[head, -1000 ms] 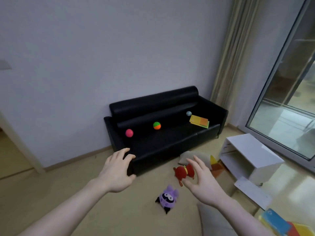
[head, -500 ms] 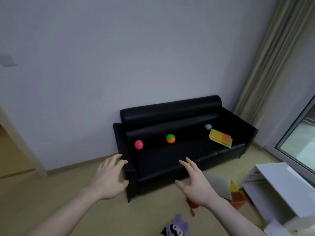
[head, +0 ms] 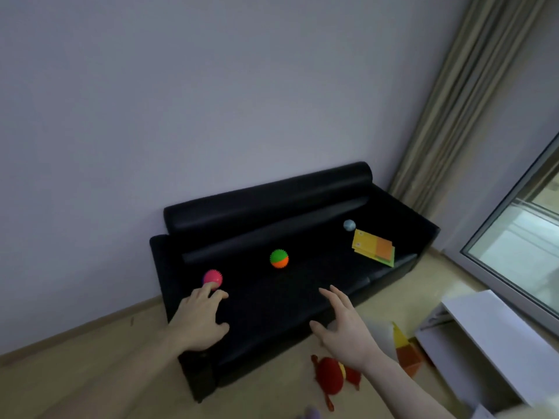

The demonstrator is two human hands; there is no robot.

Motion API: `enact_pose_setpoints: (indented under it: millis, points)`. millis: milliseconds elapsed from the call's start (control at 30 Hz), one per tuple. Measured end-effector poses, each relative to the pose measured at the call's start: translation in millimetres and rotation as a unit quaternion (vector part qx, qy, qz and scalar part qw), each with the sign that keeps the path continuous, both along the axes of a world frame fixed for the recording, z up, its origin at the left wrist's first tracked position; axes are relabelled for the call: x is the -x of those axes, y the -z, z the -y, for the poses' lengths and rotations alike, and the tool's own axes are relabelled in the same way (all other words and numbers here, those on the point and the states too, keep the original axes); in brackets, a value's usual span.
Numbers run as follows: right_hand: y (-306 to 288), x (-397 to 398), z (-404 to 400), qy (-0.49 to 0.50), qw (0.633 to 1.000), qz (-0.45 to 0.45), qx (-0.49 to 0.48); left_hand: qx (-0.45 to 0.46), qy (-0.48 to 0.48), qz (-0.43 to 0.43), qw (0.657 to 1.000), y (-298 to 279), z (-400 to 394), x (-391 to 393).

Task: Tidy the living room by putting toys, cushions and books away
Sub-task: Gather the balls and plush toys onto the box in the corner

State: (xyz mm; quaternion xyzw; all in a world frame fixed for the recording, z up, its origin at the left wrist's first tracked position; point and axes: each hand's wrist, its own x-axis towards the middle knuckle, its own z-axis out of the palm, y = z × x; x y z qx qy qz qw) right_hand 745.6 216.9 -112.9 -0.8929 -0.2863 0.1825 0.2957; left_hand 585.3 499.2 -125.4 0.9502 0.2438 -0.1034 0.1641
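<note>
A black sofa (head: 302, 313) stands against the wall. On its seat lie a pink spiky ball (head: 213, 277) at the left, a green-and-orange spiky ball (head: 279, 258) in the middle, a small grey ball (head: 349, 225) and yellow-orange books (head: 374, 247) at the right. My left hand (head: 198, 319) is open, its fingertips just at the pink ball. My right hand (head: 344, 325) hovers open over the seat's front edge, holding nothing. A red plush toy (head: 331, 378) lies on the floor below my right hand.
A white low table (head: 496, 343) stands at the right. An orange-and-yellow toy (head: 406, 352) and a pale cushion (head: 378, 331) lie on the floor beside the sofa. A purple plush (head: 311, 414) shows at the bottom edge. Curtain and glass door are at the right.
I have moved closer to the sofa. Both hands have reached forward over the seat; my left hand's fingertips now reach the pink ball.
</note>
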Motion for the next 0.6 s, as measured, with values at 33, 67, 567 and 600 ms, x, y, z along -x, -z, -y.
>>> enact_pose_setpoints:
  millis: [33,67,567,600]
  points:
    - [6.6,-18.5,-7.5,0.004,1.000,-0.007,0.001,-0.001,-0.003,-0.011,1.000,6.2,-9.7,-17.3]
    - [12.1,-33.4,-14.1,0.006,1.000,-0.014,0.003,0.002,-0.008,-0.018,1.000,11.8,-17.5,-31.0]
    - [87.5,-247.7,-163.3,-0.040,0.990,-0.101,0.090,0.070,-0.129,-0.105,0.984,90.1,-157.1,-195.0]
    - [93.9,-264.4,-175.8,-0.039,0.989,-0.102,0.097,0.071,-0.133,-0.114,0.982,101.0,-172.0,-207.1]
